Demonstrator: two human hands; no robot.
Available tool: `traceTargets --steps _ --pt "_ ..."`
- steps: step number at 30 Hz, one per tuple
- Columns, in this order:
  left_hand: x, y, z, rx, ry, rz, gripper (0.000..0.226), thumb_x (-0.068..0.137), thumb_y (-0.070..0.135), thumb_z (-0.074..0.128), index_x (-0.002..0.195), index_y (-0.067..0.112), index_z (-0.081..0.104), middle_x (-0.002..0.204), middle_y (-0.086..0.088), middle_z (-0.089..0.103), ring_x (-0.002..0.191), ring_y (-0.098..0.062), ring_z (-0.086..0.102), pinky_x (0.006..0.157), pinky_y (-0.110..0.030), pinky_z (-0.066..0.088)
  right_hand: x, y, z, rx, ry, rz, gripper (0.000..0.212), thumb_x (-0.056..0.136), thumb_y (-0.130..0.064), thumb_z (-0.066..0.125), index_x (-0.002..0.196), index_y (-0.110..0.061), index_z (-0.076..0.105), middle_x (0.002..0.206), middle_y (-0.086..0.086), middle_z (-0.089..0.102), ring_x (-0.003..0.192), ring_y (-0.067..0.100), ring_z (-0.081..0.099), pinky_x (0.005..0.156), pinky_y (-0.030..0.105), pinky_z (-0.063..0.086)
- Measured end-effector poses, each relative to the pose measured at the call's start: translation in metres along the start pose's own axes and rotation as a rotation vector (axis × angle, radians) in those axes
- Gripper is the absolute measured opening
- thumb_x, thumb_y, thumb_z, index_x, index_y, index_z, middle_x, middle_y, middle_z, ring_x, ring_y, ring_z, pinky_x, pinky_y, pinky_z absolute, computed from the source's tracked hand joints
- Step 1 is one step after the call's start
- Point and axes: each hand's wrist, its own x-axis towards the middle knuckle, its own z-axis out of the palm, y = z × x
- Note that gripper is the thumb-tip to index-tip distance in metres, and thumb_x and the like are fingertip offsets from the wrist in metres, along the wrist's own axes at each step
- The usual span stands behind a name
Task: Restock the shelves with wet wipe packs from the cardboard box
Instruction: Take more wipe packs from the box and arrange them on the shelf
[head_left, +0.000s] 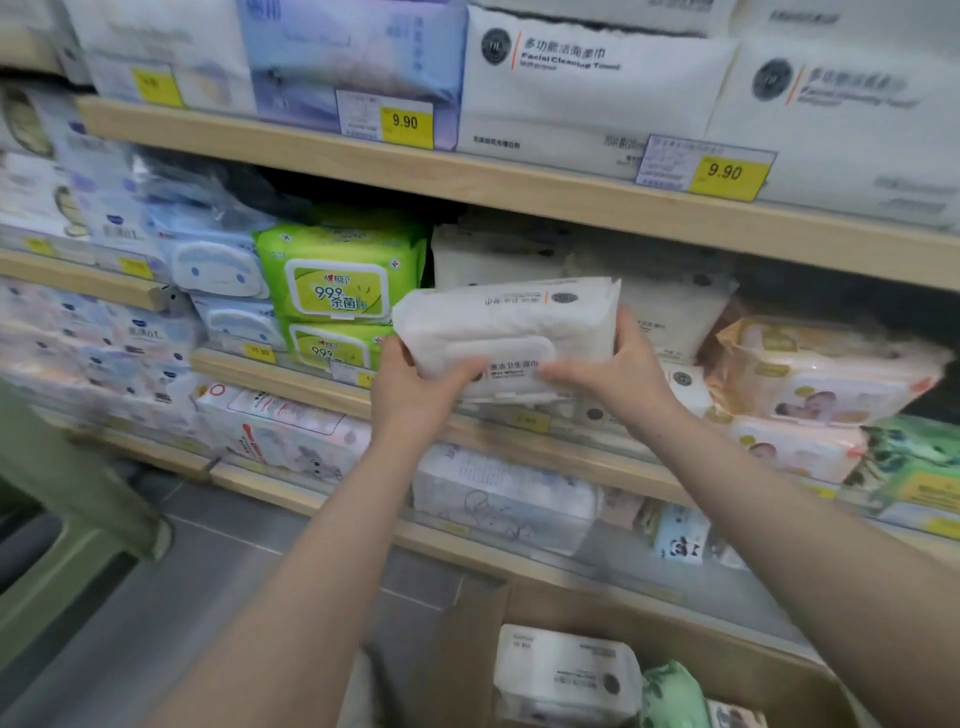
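bright even light, blurred and warped edges.

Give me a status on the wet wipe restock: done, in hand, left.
Done: white packs already sit on the middle shelf, right of the green packs.
In hand: the left hand and right hand grip a white wipe pack in front of that gap, not yet shelved.
Left: the cardboard box below holds at least another white pack and a green one.
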Motion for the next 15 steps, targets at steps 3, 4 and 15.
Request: traceTargets --steps 3,4,15 --pt "0.046 0.004 0.005 0.055 0.048 0.089 0.062 0.069 0.032 0.081 0.12 0.016 0.05 0.102 0.009 0.055 0.094 -0.01 0.055 0.07 -0.015 0.037 0.054 0.0 0.018 -0.071 -0.025 -0.037 0.067 0.063 -0.033 0.085 0.12 -0.025 0.049 0.115 -0.007 0.061 0.101 0.009 0.061 0.084 0.029 0.053" --pt "0.058 -0.001 0.007 0.095 0.031 0.102 0.062 0.07 0.03 0.08 0.121 0.016 0.049 0.105 0.007 0.056 0.096 -0.012 0.056 0.072 -0.016 0.038 0.068 0.004 0.024 -0.169 -0.035 -0.048 0.067 0.063 -0.041 0.083 0.12 -0.022 0.053 0.117 -0.002 0.061 0.103 0.013 0.061 0.087 0.031 0.052" --pt "0.082 -0.034 0.016 0.172 -0.193 0.161 0.083 0.076 0.016 0.074 0.141 0.015 0.022 0.133 -0.003 0.048 0.122 -0.02 0.048 0.101 -0.036 0.043 0.074 0.039 0.031 -0.405 -0.018 -0.059 0.075 0.064 -0.056 0.071 0.123 -0.013 0.054 0.111 0.005 0.057 0.101 0.019 0.057 0.088 0.032 0.048"
